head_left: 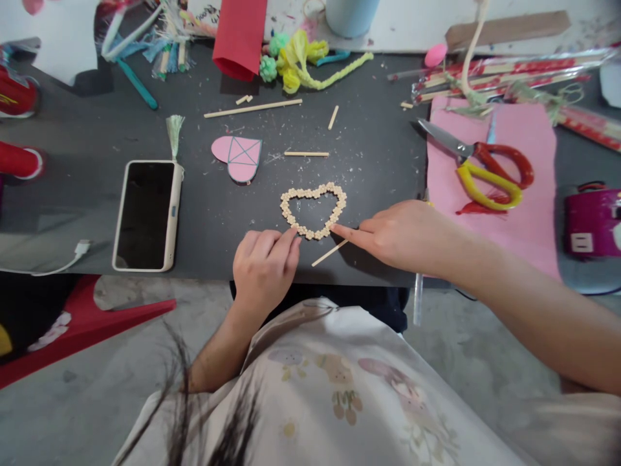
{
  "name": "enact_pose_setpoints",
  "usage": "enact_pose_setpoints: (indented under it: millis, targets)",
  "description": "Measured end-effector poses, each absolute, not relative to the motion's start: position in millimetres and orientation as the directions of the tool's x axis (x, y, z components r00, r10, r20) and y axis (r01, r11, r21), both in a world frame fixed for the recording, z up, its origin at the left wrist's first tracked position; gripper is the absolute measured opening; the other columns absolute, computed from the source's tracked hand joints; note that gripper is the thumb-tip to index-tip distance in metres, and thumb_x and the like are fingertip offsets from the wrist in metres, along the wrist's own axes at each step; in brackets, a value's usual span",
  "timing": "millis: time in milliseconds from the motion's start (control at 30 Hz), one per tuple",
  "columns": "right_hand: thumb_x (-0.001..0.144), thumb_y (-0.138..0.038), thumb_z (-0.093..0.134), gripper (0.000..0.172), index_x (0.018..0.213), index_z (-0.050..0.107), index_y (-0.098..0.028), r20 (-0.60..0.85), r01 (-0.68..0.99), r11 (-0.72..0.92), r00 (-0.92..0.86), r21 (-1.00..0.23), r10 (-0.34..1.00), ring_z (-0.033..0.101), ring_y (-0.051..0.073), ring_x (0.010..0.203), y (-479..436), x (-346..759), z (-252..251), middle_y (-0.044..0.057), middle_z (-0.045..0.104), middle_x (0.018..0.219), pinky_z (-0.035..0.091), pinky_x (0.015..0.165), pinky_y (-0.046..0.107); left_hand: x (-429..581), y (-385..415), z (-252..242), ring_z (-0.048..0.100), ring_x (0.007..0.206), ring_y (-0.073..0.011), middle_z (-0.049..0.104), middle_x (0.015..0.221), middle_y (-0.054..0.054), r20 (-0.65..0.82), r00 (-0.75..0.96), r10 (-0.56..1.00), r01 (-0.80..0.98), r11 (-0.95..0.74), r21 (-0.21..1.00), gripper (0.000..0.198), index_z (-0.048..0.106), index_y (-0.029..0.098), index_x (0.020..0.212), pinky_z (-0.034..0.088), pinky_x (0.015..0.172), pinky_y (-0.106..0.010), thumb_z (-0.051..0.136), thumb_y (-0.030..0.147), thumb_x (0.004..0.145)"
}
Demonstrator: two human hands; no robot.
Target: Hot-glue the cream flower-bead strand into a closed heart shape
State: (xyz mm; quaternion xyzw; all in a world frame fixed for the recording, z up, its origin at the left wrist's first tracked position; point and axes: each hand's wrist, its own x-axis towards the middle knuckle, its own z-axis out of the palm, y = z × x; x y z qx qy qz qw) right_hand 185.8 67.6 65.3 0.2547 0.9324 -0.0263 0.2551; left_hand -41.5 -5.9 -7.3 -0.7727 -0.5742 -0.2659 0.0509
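A heart-shaped outline (313,235) made of small pale flower-like beads or cut pieces lies flat on the dark table. My left hand (264,262) rests at its lower left, the index fingertip touching the beaded edge and the other fingers loosely bent. From the right, my right hand (405,234) reaches in with its index finger stretched out to the heart's lower right edge. A thin wooden stick (330,253) lies under that finger, its far end hidden by the hand. Neither hand appears to grip anything.
Short sticks (306,154) and a pink paper heart (244,158) lie beyond. A phone (145,217) is on the left. Scissors (478,162) rest on pink paper (533,239) at right. Yellow yarn (298,58), a red paper roll (240,39) and wrapped sticks (524,68) line the back.
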Motion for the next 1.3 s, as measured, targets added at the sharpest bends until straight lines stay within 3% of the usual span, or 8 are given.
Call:
enact_pose_setpoints:
  millis: [433, 1300]
  targets:
    - [0.084, 0.001, 0.045, 0.069, 0.149, 0.045, -0.022, -0.456, 0.460, 0.878, -0.759, 0.129, 0.465, 0.056, 0.015, 0.058, 65, 191, 61, 0.001, 0.066, 0.070, 0.015, 0.053, 0.030, -40, -6, -7, 0.052, 0.071, -0.0165, 0.067, 0.074, -0.002, 0.502, 0.180, 0.846, 0.909, -0.338, 0.245, 0.010, 0.075, 0.019, 0.090, 0.043, 0.068, -0.029, 0.066, 0.017, 0.087]
    - [0.087, -0.001, 0.043, 0.063, 0.146, 0.048, -0.024, -0.363, 0.476, 0.868, -0.791, 0.142, 0.493, 0.056, 0.014, 0.058, 59, 199, 54, 0.001, 0.066, 0.070, 0.012, 0.053, 0.033, -41, -5, -8, 0.054, 0.074, -0.0171, 0.067, 0.080, -0.003, 0.466, 0.188, 0.865, 0.916, -0.325, 0.233, 0.016, 0.075, 0.021, 0.101, 0.044, 0.073, -0.030, 0.062, 0.021, 0.091]
